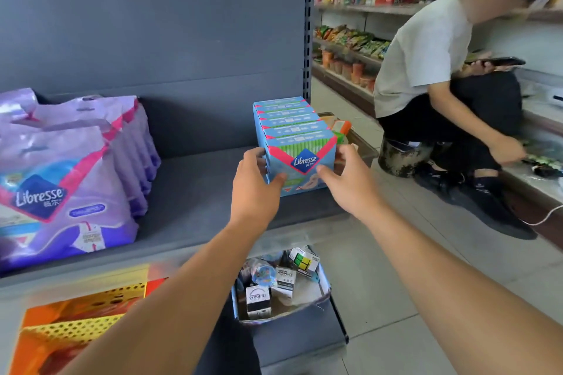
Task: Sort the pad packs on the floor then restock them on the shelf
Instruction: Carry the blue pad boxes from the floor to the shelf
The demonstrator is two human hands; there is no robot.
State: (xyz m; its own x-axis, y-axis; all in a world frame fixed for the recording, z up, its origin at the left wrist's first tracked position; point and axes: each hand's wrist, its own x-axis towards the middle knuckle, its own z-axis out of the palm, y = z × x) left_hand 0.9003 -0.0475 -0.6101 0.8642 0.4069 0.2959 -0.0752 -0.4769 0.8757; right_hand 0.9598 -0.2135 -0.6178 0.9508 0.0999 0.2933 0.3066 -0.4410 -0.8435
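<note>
Both hands clamp a row of blue boxes [294,134] of pads on a dark grey shelf [195,192]: the left hand [254,179] grips the front box's left side, thumb across its face, and the right hand [347,176] grips its right side, thumb also on the face. The hands are apart, with the front box between them. Six boxes show in the row, standing upright face to back; the row's long axis runs away from the hands toward the shelf's back panel [152,18], and the printed front faces the camera.

Well to the left of the left hand, purple packs [61,186] of pads stand in a second row on the same shelf; their count cannot be told. Below the forearms, a small open carton [283,289] on a lower shelf holds mixed small items, including a puzzle cube [300,259]. Lower left sits an orange and yellow perforated basket [79,323]. Beyond the right hand, a second person [432,70] in a white shirt crouches on the tiled floor [380,268], phone [496,61] in hand, before shelves of snacks [353,39].
</note>
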